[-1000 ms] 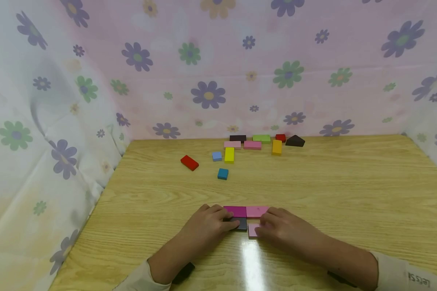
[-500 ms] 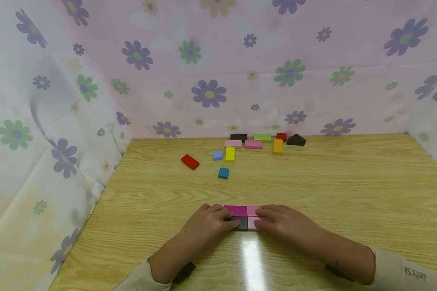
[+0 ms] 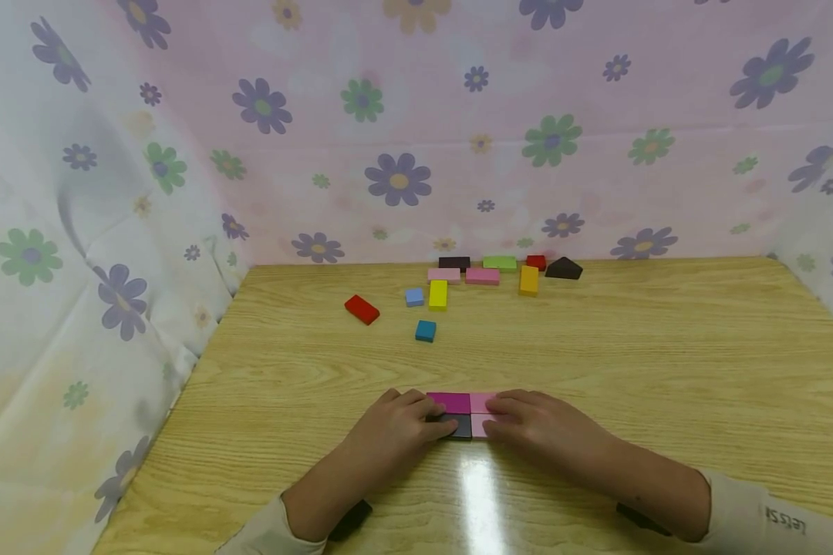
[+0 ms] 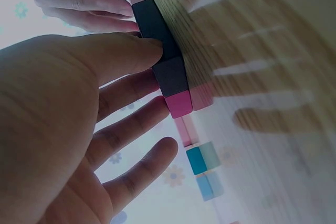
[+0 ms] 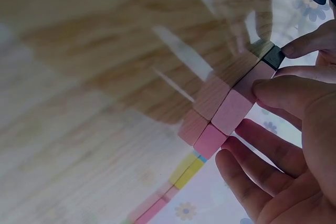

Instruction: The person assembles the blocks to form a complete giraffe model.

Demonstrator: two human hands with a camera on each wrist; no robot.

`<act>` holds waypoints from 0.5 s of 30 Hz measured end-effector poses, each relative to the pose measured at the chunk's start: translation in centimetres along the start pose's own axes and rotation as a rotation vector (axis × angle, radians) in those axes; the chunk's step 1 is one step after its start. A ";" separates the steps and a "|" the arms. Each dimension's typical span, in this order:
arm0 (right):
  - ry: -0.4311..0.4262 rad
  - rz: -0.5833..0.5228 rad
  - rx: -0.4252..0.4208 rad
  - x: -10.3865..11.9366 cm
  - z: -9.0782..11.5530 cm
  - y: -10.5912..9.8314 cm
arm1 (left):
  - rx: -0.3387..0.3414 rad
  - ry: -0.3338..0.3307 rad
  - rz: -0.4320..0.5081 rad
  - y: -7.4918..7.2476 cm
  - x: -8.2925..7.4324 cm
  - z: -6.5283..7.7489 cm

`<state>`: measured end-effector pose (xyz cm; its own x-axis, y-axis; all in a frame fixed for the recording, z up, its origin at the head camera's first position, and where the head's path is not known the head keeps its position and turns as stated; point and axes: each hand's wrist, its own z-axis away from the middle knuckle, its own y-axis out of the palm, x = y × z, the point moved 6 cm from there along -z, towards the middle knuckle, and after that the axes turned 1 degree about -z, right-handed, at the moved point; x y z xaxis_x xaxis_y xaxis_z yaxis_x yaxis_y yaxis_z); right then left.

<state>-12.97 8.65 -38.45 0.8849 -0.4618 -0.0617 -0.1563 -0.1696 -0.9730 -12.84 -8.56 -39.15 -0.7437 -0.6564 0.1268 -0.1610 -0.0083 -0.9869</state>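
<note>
Four-sided blocks lie flat together near the table's front: magenta behind black, and pink behind light pink. My left hand holds the black block's left part, thumb at its near side and fingertips reaching the magenta one. From the right, my right hand grips the light pink block, with its thumb on the near side and fingers over the pink block. In the right wrist view, the light pink block and pink block touch. The right ends are covered in the head view.
Farther back lie a teal block, a red block, a yellow block and a light blue block. Several more blocks, including an orange block and a black triangle, line the back by the flowered cloth.
The light pink block has moved away from me against the pink and black blocks, closing the gap. My right hand has shifted slightly left; my left hand has stayed nearly still.
</note>
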 end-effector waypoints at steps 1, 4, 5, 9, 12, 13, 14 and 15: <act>0.000 0.000 -0.001 0.0 0.0 0.0 | 0.002 -0.001 0.003 0.0 0.0 0.0; -0.004 0.001 -0.006 0.0 0.0 0.0 | 0.012 -0.004 0.009 0.0 0.0 0.0; -0.004 0.001 -0.006 0.0 0.0 0.0 | 0.015 -0.005 0.011 0.0 0.0 0.0; -0.002 0.007 0.002 0.0 0.0 0.1 | 0.025 -0.010 0.011 0.0 0.0 0.0; 0.004 0.001 0.014 -0.1 0.0 0.1 | 0.027 -0.012 0.009 0.0 0.0 0.0; 0.006 -0.003 0.019 0.0 0.0 0.2 | 0.029 -0.012 0.007 0.0 0.0 0.0; 0.007 -0.006 0.022 -0.1 0.0 0.2 | 0.029 -0.012 0.005 0.0 0.0 0.0; 0.009 -0.011 0.024 -0.1 0.0 0.2 | 0.029 -0.012 0.004 0.0 0.0 0.0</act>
<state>-13.05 8.65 -38.64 0.8825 -0.4677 -0.0492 -0.1360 -0.1535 -0.9787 -12.83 -8.53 -39.14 -0.7361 -0.6658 0.1223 -0.1394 -0.0276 -0.9898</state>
